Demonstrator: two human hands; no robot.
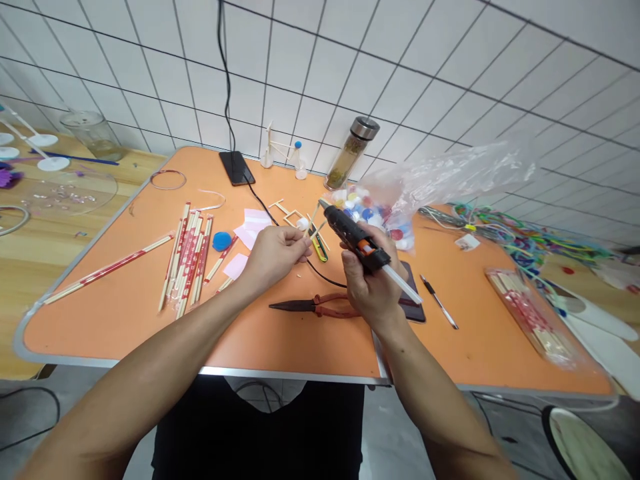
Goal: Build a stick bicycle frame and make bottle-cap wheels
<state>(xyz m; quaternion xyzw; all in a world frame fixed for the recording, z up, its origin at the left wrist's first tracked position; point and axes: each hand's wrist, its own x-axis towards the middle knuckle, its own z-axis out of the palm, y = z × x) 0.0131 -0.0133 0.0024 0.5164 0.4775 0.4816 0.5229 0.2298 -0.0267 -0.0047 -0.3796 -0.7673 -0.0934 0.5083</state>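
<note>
My right hand [373,293] is wrapped round a black hot glue gun [350,233], with a white glue stick [403,283] sticking out of its back end. The gun's nozzle points up and left over the table. My left hand [280,253] pinches a thin piece of wooden stick [317,232] close to the nozzle; whether they touch I cannot tell. Just behind the fingertips are a white bottle cap [303,224] and a small wooden stick frame [290,215]. A yellow-green utility knife [319,248] lies beneath the stick. Red-handled long-nose pliers [313,306] rest below both hands.
Packs of wrapped chopsticks [189,260] and a blue cap [221,241] lie left. At the back stand a phone [237,168], a glass bottle [350,153] and a bag of bottle caps [375,213]. A black cable [260,199] crosses the orange table [280,347]. A pen [440,303] lies right.
</note>
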